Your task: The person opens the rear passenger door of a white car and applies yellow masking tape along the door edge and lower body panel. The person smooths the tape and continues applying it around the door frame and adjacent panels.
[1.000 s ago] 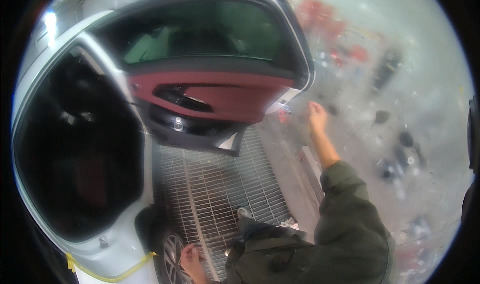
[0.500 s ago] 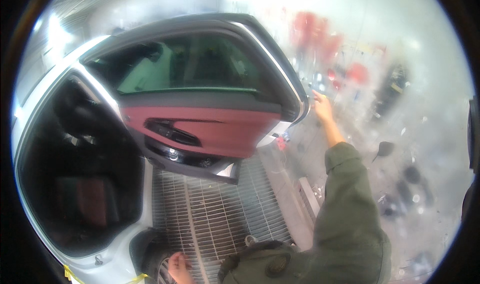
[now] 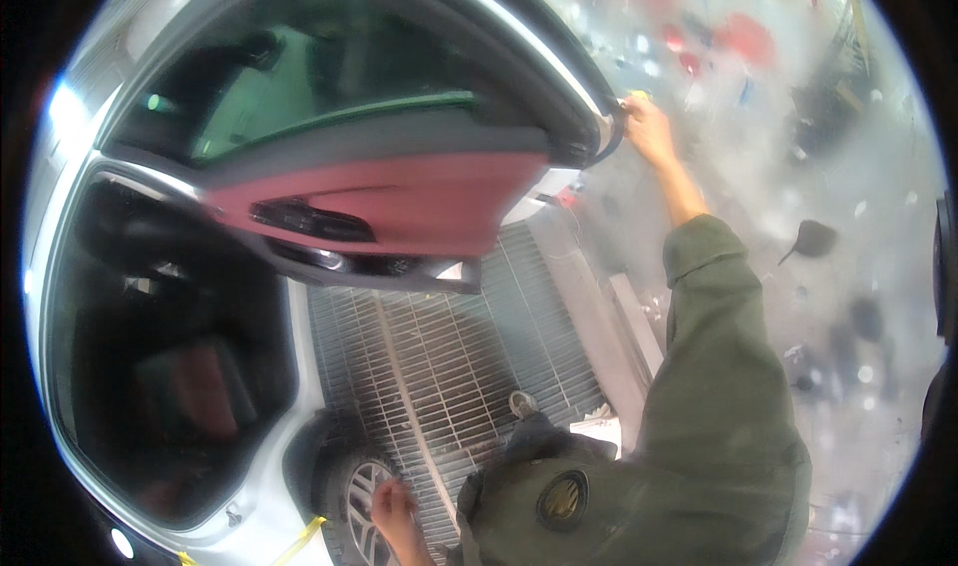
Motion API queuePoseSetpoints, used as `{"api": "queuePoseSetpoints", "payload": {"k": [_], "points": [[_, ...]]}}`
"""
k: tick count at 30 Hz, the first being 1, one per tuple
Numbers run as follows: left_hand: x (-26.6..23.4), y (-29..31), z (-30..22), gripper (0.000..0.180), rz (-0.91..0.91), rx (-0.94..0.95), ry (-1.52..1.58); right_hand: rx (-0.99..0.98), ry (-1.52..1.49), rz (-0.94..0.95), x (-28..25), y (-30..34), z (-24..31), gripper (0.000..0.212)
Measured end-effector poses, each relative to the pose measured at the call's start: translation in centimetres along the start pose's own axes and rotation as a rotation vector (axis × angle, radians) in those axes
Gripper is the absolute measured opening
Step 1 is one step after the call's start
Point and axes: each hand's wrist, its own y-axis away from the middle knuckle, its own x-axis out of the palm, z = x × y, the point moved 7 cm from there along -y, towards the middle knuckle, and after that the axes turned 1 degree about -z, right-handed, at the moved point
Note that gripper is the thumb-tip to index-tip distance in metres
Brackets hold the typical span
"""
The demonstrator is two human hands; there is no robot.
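Our right hand [image 3: 649,130] is at the outer edge of the open car door [image 3: 419,195].
Its fingers bend narrowly against that edge, though we cannot tell how firmly they clasp it; our left hand [image 3: 395,514] is loosely curled, its contents unclear, before the wheel [image 3: 363,506]. Our right arm reaches forward in a green sleeve [image 3: 714,346], our left hand low. The red-panelled door overhangs the far edge of the floor grating [image 3: 439,366]; the white car [image 3: 261,506] lines its left edge.
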Motion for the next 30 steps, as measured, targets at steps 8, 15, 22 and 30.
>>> {"api": "queuePoseSetpoints", "payload": {"k": [8, 15, 22, 30], "points": [[4.9, 0.5, -0.5, 0.018, 0.266, -0.003, 0.012, -0.07, -0.006, 0.053, -5.0, 11.1, 6.3, 0.014], [7.5, 1.8, -0.7, 0.013, 0.499, 0.006, -0.002, -0.277, -0.176, 0.316, -7.8, 27.1, 15.6, 0.023], [6.2, 5.8, -3.0, 0.016, 0.647, 0.097, -0.166, -0.743, -0.265, 0.48, -6.4, 41.1, 29.4, 0.029], [-4.1, 8.6, -4.5, 0.028, 0.292, 0.431, -0.218, -1.007, -0.584, 0.595, -0.3, 52.7, 43.5, 0.028]]}}
